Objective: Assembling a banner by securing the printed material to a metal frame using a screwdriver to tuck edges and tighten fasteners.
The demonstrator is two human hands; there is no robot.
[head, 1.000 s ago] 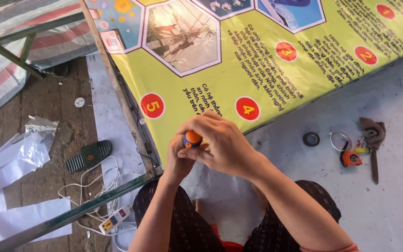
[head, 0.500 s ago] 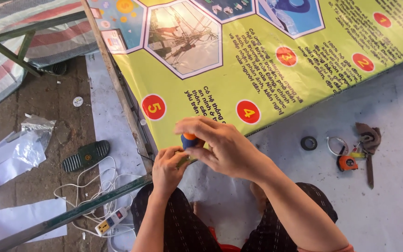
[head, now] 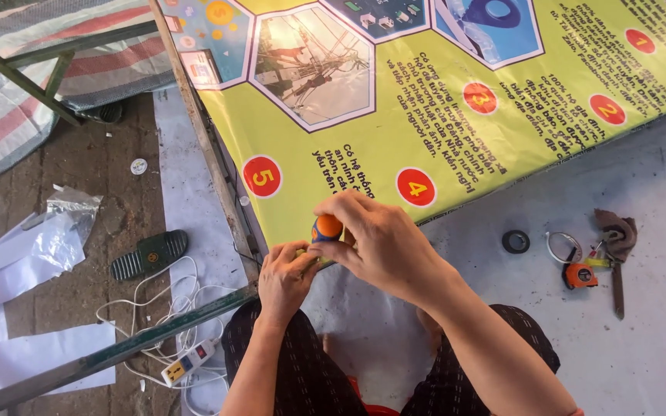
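Right at the lower edge of the large yellow-green printed banner (head: 395, 154), both hands meet over one small tool. The right hand (head: 383, 243) curls its fingers and thumb tightly around the orange-capped blue handle (head: 326, 228), gripping it from above so that only the rounded orange end shows. Directly below that grip, the left hand (head: 287, 277) presses its fingertips together against the banner's edge, apparently pinching the lower part of the same tool, though the right hand hides that spot. Above the grip sit two red round number markers on the banner. Off to the right of the hands, on the pale grey sheet (head: 641, 339), lie a small black ring of tape (head: 515, 242), an orange tape measure (head: 580, 274) and a thin metal ring (head: 561, 246), all well apart from the hands. To the left of the grip a rusty metal bar (head: 202, 139) runs along the banner's side, with a dark green sandal (head: 149, 254) and a white power strip with its cable (head: 188, 362) beyond it.
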